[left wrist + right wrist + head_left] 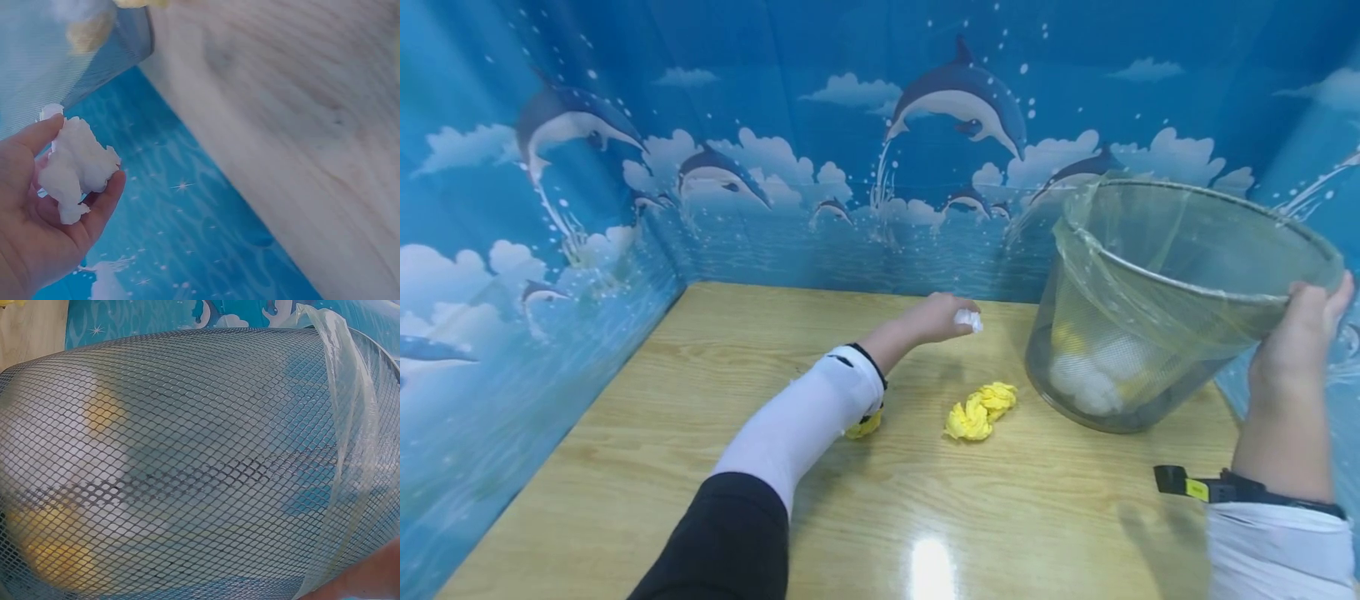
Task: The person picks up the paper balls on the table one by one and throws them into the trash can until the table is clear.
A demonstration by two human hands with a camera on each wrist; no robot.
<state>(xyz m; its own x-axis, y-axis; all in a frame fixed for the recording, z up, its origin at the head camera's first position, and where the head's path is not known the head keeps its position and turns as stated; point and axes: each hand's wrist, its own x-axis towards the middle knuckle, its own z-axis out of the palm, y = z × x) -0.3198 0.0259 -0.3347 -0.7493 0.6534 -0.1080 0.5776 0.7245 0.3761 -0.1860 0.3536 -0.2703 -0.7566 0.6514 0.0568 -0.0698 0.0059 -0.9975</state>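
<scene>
My left hand [934,318] holds a crumpled white paper ball [78,162] between thumb and fingers, above the far part of the table and left of the bin. With my right hand [1296,342] I grip the right side of the rim of a wire mesh trash bin [1157,287], which leans over to the right. A thin yellowish bag [356,394] lines it and folds over the rim. Through the mesh, white crumpled paper [1086,383] and some yellow paper [59,550] show near the bottom.
Crumpled yellow paper [981,411] lies on the wooden table [1000,517] left of the bin. Another yellow piece [863,427] is partly hidden by my left forearm. A blue curtain with dolphins [820,225] hangs along the back and sides.
</scene>
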